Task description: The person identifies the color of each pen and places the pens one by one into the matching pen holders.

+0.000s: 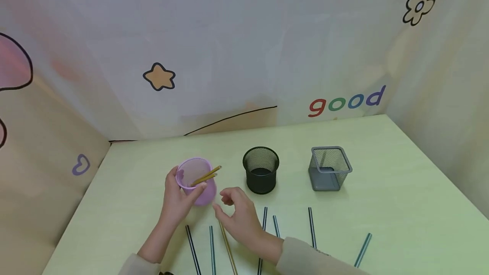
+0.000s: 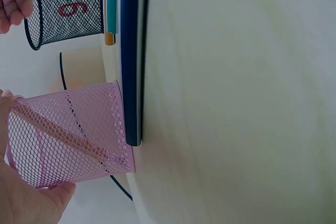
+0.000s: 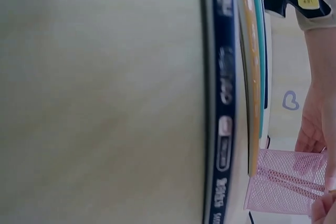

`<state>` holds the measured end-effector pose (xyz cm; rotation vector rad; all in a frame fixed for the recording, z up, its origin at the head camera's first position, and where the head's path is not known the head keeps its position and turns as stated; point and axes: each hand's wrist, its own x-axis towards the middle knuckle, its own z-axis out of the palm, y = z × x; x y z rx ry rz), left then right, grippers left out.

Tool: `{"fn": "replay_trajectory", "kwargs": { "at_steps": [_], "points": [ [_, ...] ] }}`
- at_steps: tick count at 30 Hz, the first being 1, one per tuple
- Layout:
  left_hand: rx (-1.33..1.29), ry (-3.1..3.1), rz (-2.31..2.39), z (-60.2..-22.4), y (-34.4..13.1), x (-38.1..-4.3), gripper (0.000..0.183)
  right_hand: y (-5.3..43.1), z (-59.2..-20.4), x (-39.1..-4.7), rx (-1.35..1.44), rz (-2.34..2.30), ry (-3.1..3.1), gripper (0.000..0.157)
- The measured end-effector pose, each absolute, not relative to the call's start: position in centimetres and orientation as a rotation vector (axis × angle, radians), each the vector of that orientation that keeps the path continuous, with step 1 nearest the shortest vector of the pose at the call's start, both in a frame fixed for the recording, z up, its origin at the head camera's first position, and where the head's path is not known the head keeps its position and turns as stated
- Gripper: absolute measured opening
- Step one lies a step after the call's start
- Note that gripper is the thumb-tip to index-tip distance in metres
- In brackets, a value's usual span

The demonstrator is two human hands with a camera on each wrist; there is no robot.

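Note:
My left hand (image 1: 178, 200) grips a pink-purple mesh pen cup (image 1: 205, 194) by its side, thumb at the rim. The cup leans toward me, and two yellow pencils (image 1: 206, 177) stand slanted inside it. Through the mesh in the left wrist view, the pencils show (image 2: 63, 132) against the cup's wall. Just right of the cup, my right hand (image 1: 242, 217) hovers with loosely bent fingers, thumb and forefinger apart, holding nothing. Under its thumb side lies another yellow pencil (image 1: 228, 247) on the table.
A round black mesh cup (image 1: 261, 181) and a square grey mesh holder (image 1: 324, 181) stand behind the hands to the right. Dark blue pencils (image 1: 192, 249) and teal pencils (image 1: 212, 249) lie spread along the table's near side. A printed curtain (image 1: 244, 54) hangs behind the table.

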<state>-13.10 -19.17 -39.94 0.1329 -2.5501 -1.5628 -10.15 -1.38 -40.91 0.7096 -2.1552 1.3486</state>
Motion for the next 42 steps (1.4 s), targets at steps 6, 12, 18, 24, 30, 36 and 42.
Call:
{"fn": "replay_trajectory", "kwargs": {
  "at_steps": [6,12,18,24,30,36,42],
  "points": [
    [0.146,-2.556,-1.562,-39.9,-19.3,-13.1,0.095,-1.0,-40.5,-8.8,0.618,1.515,-2.364,0.020],
    [0.154,-2.548,-1.576,-40.0,-19.3,-13.0,0.095,-1.0,-40.6,-7.8,0.546,1.649,-2.564,0.018],
    [0.160,-2.546,-1.578,-40.0,-19.3,-13.0,0.094,-1.0,-40.4,-7.1,0.578,1.610,-2.696,0.020],
    [0.142,-2.536,-1.570,-40.0,-19.3,-13.0,0.094,-0.8,-40.2,-6.8,0.553,1.643,-2.812,0.020],
    [0.142,-2.545,-1.576,-39.9,-19.3,-13.2,0.096,-0.8,-40.4,-6.7,0.513,1.710,-2.896,0.018],
    [0.135,-2.545,-1.597,-39.8,-19.2,-13.2,0.097,-0.9,-40.9,-6.7,0.517,1.695,-2.927,0.019],
    [0.138,-2.546,-1.602,-39.7,-19.2,-13.2,0.096,-0.9,-40.9,-6.5,0.529,1.603,-2.994,0.020]
  ]
}}
